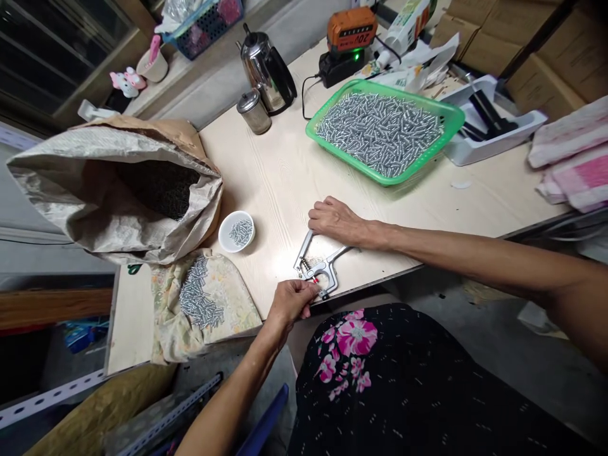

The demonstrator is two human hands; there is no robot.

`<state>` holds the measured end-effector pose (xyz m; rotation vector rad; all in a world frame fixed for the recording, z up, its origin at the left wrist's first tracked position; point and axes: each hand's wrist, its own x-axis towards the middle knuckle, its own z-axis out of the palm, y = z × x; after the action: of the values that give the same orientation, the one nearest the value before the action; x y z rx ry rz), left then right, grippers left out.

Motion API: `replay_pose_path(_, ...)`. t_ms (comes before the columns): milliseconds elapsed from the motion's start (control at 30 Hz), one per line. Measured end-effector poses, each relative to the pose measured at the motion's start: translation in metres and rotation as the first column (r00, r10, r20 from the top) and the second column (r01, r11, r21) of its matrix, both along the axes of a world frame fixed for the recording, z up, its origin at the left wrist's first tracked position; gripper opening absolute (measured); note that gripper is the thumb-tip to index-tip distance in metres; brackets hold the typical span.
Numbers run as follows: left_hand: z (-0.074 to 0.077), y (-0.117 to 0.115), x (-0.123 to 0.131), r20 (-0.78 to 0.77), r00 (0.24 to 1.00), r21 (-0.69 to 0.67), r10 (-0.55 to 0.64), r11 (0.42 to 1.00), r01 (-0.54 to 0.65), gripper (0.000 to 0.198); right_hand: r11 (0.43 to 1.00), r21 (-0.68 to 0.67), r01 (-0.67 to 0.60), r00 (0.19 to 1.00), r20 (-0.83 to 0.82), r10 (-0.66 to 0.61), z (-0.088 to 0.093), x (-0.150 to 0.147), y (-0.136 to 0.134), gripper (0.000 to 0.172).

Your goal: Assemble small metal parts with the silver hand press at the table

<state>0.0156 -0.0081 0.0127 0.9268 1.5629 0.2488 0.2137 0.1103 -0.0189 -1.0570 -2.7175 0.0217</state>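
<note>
Metal hand tool [319, 269] held at the near edge of the pale wooden table [275, 171] by both hands.

Its upper handle is covered by the right hand [335, 220], with the fingers curled down over it and the handles spread apart. The left hand [291, 303] is pinched shut against the tool's head; whether a small piece is held between the fingertips cannot be told. A small white bowl [236, 231] of metal pieces is set to the left of the tool. More pieces are heaped on a patterned cloth [228, 310] and in a green tray [453, 115] farther back. An open paper sack [118, 183] is slumped at far left.
</note>
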Motion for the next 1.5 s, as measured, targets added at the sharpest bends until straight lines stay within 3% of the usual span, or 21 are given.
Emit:
replay_pose_path(133,0.002,-0.006,0.009,-0.023,0.998,0.028,0.063,0.998,-0.062,0.034,0.999,0.031,0.021,1.000,-0.010,-0.021,-0.001,0.015,-0.008,0.025)
replay_pose_path(333,0.003,-0.001,0.012,-0.055,0.998,-0.023,0.027,0.999,-0.028,0.030,0.998,0.033,0.062,0.998,-0.027,-0.062,-0.002,0.021,-0.013,0.024)
replay_pose_path(567,0.004,0.001,0.011,-0.024,0.999,-0.031,0.033,0.999,-0.034,0.030,0.994,-0.102,0.038,0.999,-0.014,-0.040,0.010,0.032,-0.018,0.021)
replay_pose_path(800,0.006,0.002,0.011,-0.028,1.000,-0.041,0.013,0.999,-0.014,0.033,0.985,-0.164,-0.046,0.999,-0.022,0.043,0.013,0.060,-0.030,0.078)
replay_pose_path(900,0.006,0.003,0.012,-0.037,0.999,-0.042,0.005,0.999,-0.006,0.035,0.984,-0.176,-0.037,0.999,-0.035,0.032,0.012,0.061,-0.036,0.088)
replay_pose_path(1133,0.004,0.003,0.010,-0.047,0.999,-0.051,-0.026,0.998,0.023,0.036,0.979,-0.199,0.033,0.998,-0.040,-0.042,0.017,0.060,-0.049,0.068)
replay_pose_path(1233,0.007,-0.004,0.010,-0.200,0.973,0.049,-0.114,0.991,0.127,0.031,0.983,-0.175,0.050,0.998,-0.032,-0.057,0.017,0.060,-0.054,0.055)
replay_pose_path(1300,0.010,-0.009,0.014,-0.405,0.902,0.274,-0.147,0.922,0.274,0.027,0.985,-0.166,0.047,0.998,-0.038,-0.054,0.015,0.059,-0.057,0.048)
replay_pose_path(1333,0.011,-0.010,0.018,-0.497,0.855,0.391,-0.146,0.842,0.372,0.025,0.986,-0.163,0.047,0.998,-0.039,-0.054,0.014,0.058,-0.059,0.045)
replay_pose_path(1400,0.011,-0.008,0.028,-0.621,0.767,0.533,-0.163,0.629,0.565,0.025,0.985,-0.161,0.055,0.998,-0.030,-0.061,0.014,0.055,-0.062,0.041)
replay_pose_path(1500,0.005,0.006,0.042,-0.714,0.649,0.549,-0.263,0.364,0.752,0.044,0.981,-0.181,0.069,0.998,0.000,-0.070,0.016,0.054,-0.066,0.042)
